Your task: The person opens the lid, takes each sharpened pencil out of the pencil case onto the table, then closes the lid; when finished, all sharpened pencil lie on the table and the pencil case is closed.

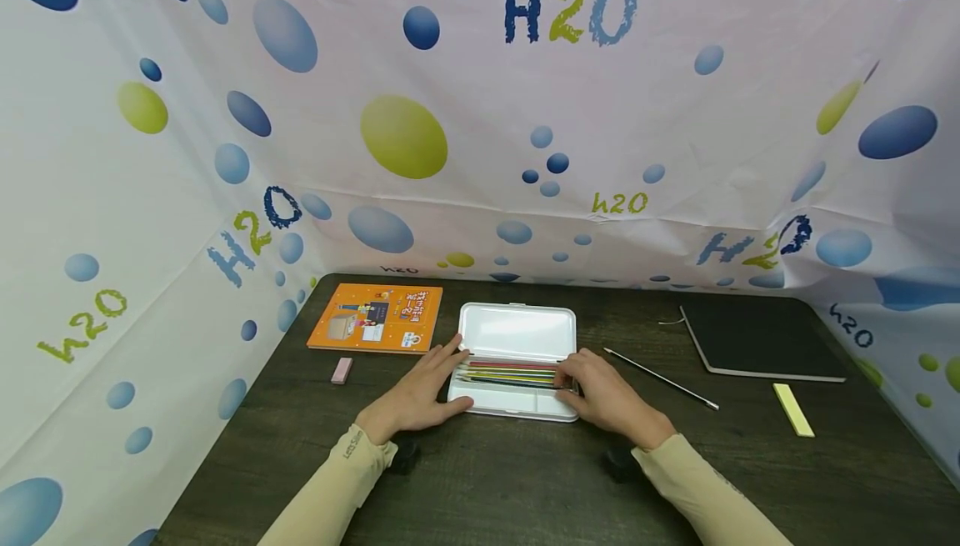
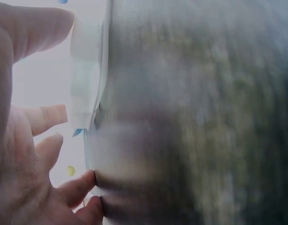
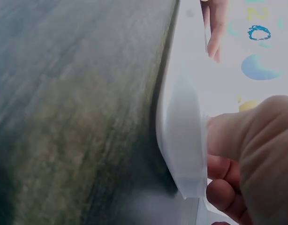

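Note:
A white pencil case [image 1: 517, 331] lies on the table with its lid laid back. Several coloured pencils [image 1: 510, 373] lie lengthwise in its tray. My left hand [image 1: 416, 392] is at the case's left end, fingers spread and fairly straight, thumb by the front left corner. At the right end is my right hand [image 1: 603, 392], its fingers curled in over the pencil ends and its thumb near the front rim. Whether those fingertips pinch a pencil is hidden. In the right wrist view, the right thumb and curled fingers are beside the case's wall [image 3: 184, 122].
An orange book [image 1: 378, 317] and a pink eraser [image 1: 341, 370] lie left of the case. To the right are a loose pencil [image 1: 660, 378], a black notebook [image 1: 761, 336] and a yellow strip [image 1: 792, 409]. A printed sheet hangs behind the table [image 1: 495, 479].

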